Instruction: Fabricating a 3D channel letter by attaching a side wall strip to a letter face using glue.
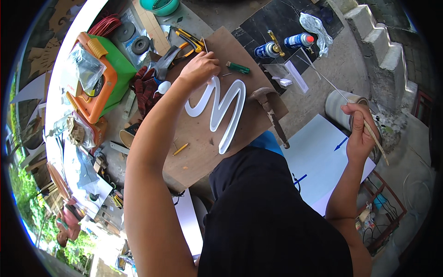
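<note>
Clock directions were read from the white letter (236, 111), with 12 o'clock away from the wearer's body. Nearest the wearer, a pencil (181, 149) lay on the brown board (196, 138) between 7 and 8 o'clock. The letter, a slanted M with raised walls, rested on the same board; its longest stroke ran along a 1-to-7 o'clock axis, the free end pointing to 7, while the shorter hooked end curled at 9. It was judged light and fairly stiff, smooth enough to slip, and fragile at its narrow bends; the best hold was probably across the walls, midway along the long stroke. A hammer (271, 115) lay at 3 o'clock. The left hand (201, 69), at 11 o'clock, was half closed, its fingers bent beside the letter's upper edge; whether it gripped anything could not be told. A green lighter (238, 68) lay at 1 o'clock. Farther out, just past 3 o'clock, the right hand (361, 131) was closed round a thin stick (380, 149). Two spray cans (266, 50) marked the distance, between 1 and 2 o'clock.
</note>
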Available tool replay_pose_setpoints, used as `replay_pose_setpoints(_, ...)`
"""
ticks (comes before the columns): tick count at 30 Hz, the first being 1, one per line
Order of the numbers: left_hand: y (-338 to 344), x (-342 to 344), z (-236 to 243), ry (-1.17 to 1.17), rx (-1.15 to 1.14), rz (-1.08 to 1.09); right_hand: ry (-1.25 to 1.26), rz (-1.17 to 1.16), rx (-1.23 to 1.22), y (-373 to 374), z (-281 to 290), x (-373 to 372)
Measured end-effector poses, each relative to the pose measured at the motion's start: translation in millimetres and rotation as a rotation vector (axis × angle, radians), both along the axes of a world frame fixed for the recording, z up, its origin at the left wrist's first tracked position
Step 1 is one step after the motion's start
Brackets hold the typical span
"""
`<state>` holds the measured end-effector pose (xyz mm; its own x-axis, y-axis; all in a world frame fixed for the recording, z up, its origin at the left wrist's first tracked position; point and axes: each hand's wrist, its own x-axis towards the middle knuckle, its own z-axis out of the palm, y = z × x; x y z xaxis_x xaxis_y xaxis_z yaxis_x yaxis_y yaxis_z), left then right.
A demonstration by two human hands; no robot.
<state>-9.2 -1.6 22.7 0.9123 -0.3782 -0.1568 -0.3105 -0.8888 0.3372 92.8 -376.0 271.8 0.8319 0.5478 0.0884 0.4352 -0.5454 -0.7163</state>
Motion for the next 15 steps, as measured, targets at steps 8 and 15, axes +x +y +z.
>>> replay_pose_setpoints(8, -2, -9, -2, 0.036, 0.053, 0.063, 0.002, -0.049, -0.006, -15, 1, -1)
replay_pose_setpoints(15, -4, -11, 6, 0.039, 0.105, 0.118, 0.001, -0.057, 0.008, -12, 1, 0)
